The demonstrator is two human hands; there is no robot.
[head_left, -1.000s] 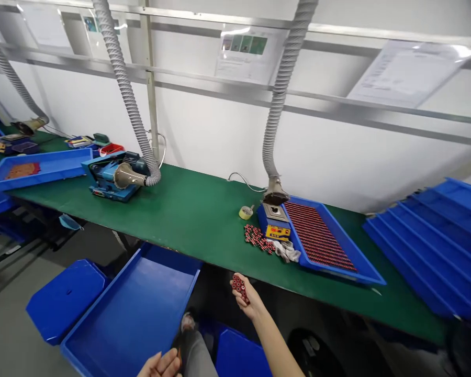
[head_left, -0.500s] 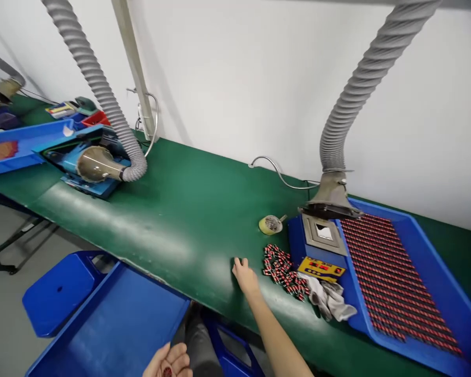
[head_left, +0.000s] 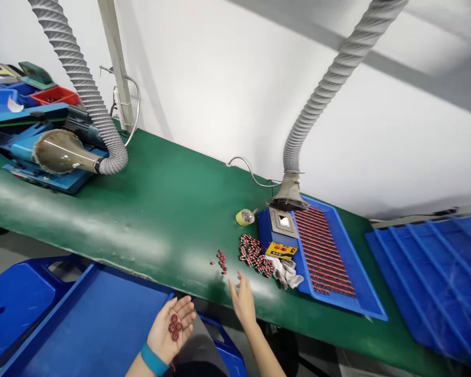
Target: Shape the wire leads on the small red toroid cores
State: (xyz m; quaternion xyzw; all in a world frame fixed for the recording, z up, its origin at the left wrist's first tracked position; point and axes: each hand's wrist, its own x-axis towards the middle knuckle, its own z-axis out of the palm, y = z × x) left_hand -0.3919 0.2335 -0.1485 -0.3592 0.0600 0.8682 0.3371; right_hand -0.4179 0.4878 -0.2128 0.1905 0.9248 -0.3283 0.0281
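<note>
My left hand (head_left: 176, 319) is held palm up at the front, over the blue tray's right end. Several small dark red ring coils (head_left: 175, 329) rest in its cupped palm. My right hand (head_left: 242, 298) is by the table's front edge, its fingers apart and nothing in them. Just beyond its fingertips, a short line of similar red coils (head_left: 222, 259) lies on the green table (head_left: 172, 209), with one coil off to the left. To the right of these is a loose pile of red-and-black coils (head_left: 253, 254) with pale wire ends.
A blue solder pot (head_left: 281, 222) with a yellow control panel stands beside a yellow cup (head_left: 245, 217) and whitish gloves (head_left: 286, 272). A blue tray of coil rows (head_left: 363, 298) adjoins it. An extraction hose (head_left: 312, 115) hangs above. Stacked blue trays (head_left: 432, 277) stand at right.
The view has swung right. My right hand has drawn back from the table, uncovering the small line of coils. My left hand has risen into view with its palm opened, showing several coils.
</note>
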